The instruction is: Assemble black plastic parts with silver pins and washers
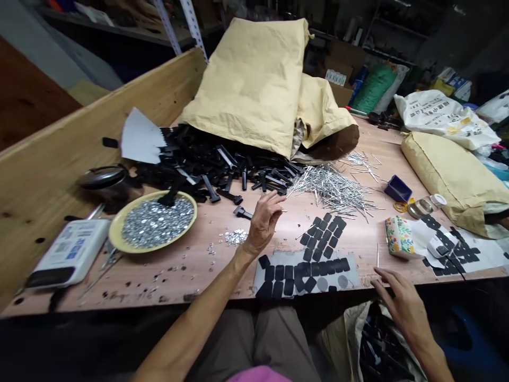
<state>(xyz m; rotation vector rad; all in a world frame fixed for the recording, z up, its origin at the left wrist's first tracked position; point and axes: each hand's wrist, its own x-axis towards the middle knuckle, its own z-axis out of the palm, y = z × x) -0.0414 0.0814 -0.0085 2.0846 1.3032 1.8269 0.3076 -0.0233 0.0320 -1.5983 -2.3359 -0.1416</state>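
My left hand (262, 225) is closed in a pinch above the middle of the table, a short pale end of a thin metal pin showing at its fingertips. Just beyond it lies a pile of thin metal pins (334, 188). Left of this hand are a black plastic piece with a broad head (242, 213) and a small heap of shiny metal bits (236, 236). At the front edge, my right hand (403, 300) is open, with thumb and forefinger apart. A single pin (377, 255) lies by its fingertips. Between the hands, black pads (278, 272) cover part of a grey sheet (260, 278).
A yellow bowl (113, 241) of metal bits stands left, beside a white scale (75, 249). Many black plastic pieces (207, 164) lie under a large paper sack (254, 79). To the right are a flowered box (398, 237), a clear jar (423, 207) and a blue tray (397, 189).
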